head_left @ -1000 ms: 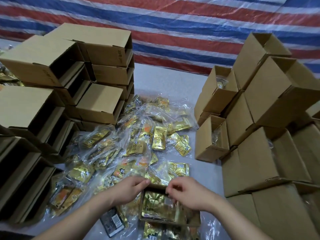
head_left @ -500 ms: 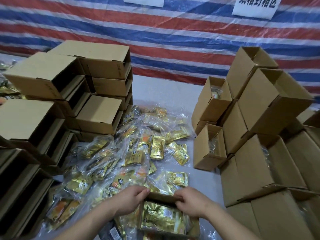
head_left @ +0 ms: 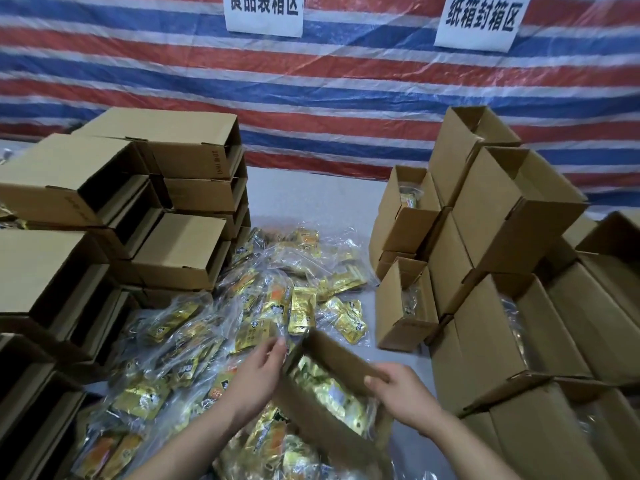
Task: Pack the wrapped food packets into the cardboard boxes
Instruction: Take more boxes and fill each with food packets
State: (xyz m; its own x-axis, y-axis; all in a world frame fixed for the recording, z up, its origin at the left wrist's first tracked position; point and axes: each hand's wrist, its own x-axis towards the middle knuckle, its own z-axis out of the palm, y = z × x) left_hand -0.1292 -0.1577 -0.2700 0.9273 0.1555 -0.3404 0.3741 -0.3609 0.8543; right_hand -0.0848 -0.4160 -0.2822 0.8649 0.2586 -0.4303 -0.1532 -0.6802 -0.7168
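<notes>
A filled brown cardboard box, tilted near the counter's front edge, is lifted off the pile. The right hand clamps its right wall; the left hand steadies its left wall, fingers loosely curled. Judged step: transfer to the filled boxes stacked along the right edge. Empty flat cartons occupy the left edge. Loose gold-wrapped food packets cover the counter centre.

Two white paper signs hang on the striped tarp, far beyond the hands: the left sign reads 良品装箱区, its top cut off; the right sign reads 纸箱封箱区. Small print on a stacked box, beyond the left hand, is too blurred to read
</notes>
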